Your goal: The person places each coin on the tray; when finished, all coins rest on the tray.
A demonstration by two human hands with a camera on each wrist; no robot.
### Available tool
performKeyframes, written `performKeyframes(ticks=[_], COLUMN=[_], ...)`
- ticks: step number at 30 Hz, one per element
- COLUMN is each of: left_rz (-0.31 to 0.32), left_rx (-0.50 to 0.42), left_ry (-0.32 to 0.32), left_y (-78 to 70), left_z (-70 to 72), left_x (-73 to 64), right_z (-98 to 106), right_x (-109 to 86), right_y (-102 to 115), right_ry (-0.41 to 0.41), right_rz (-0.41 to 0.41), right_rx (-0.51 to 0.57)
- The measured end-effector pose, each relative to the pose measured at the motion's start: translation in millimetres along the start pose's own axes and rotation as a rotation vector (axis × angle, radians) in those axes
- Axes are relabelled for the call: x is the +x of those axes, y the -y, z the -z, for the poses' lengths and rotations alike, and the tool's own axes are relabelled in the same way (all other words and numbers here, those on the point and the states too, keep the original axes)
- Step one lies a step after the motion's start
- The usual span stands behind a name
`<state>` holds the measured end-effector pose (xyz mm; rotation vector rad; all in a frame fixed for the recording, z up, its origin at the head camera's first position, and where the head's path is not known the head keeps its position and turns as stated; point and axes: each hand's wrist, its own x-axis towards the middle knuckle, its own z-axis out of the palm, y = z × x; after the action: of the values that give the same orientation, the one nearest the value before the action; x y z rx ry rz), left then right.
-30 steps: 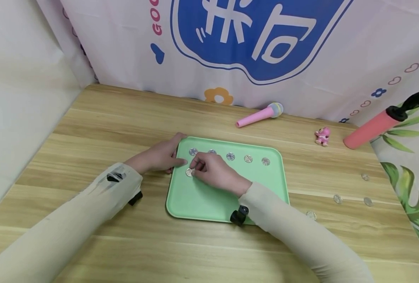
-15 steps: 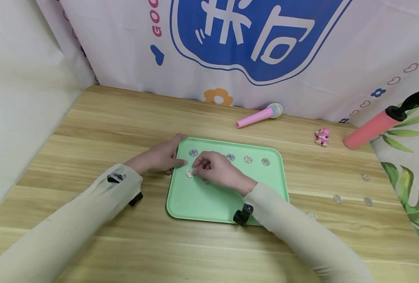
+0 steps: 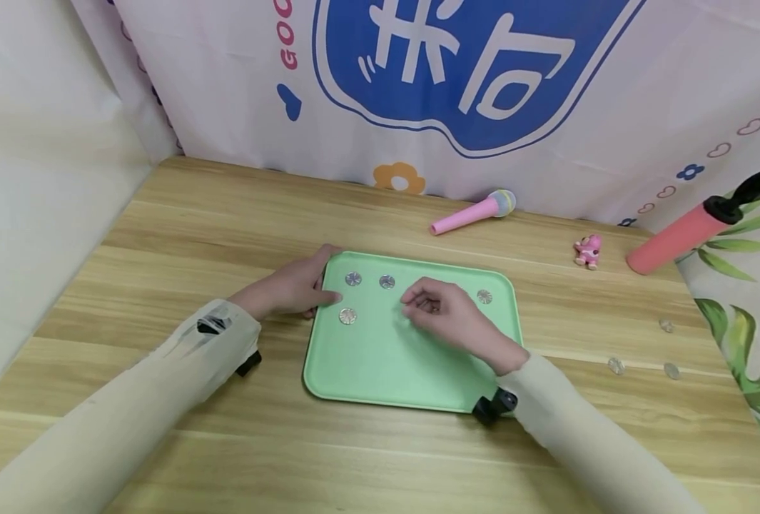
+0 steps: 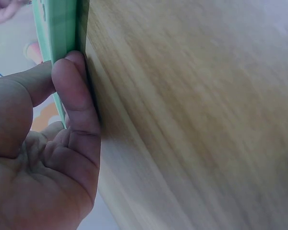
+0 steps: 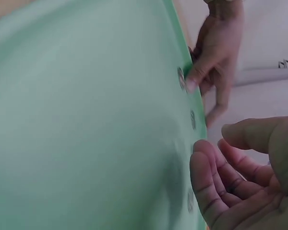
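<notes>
A light green tray (image 3: 380, 364) lies on the wooden table. My left hand (image 3: 292, 287) grips its left rim, thumb over the edge; in the left wrist view its curled fingers (image 4: 76, 91) press the tray's outer side. Silver coins sit on the tray: one coin (image 3: 352, 278) at the far left corner, another coin (image 3: 387, 281) beside it, a coin (image 3: 484, 296) toward the right, and a lower coin (image 3: 347, 315) near my left thumb. Over the tray's middle is my right hand (image 3: 447, 314), fingers loosely bent with nothing between them and the thumb. It hides part of the far row.
Loose coins (image 3: 616, 365) lie on the table right of the tray. Behind the tray is a pink toy microphone (image 3: 472, 214). A small pink figurine (image 3: 587, 251) and a red pump with a black handle (image 3: 675, 241) stand at the back right, before a printed cloth (image 3: 238, 128).
My right hand has let go of the lower left coin and moved right across the tray, uncovering the second coin of the far row. My left hand stays at the rim.
</notes>
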<state>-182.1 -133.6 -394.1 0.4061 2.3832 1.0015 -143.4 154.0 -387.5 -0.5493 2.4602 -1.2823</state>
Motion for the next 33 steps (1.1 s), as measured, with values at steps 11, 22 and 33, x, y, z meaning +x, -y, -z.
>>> performKeyframes(ticks=[11,22,33], left_rz=[0.021,0.006,0.016], left_rx=[-0.003,0.007,0.001], left_ry=[0.006,0.003,0.0], left_y=[-0.9,1.3,-1.7], left_z=[1.3,1.9,0.2], left_x=[-2.8,-3.7,-2.0], right_z=[66,105,131], right_x=[-63.5,-133.8,-187.2], right_y=[-32,-85,-125], right_ry=[-0.217,-0.416,-0.474], right_rz=[-0.022,-0.162,-0.292], right_rx=[-0.117,-0.294,-0.376])
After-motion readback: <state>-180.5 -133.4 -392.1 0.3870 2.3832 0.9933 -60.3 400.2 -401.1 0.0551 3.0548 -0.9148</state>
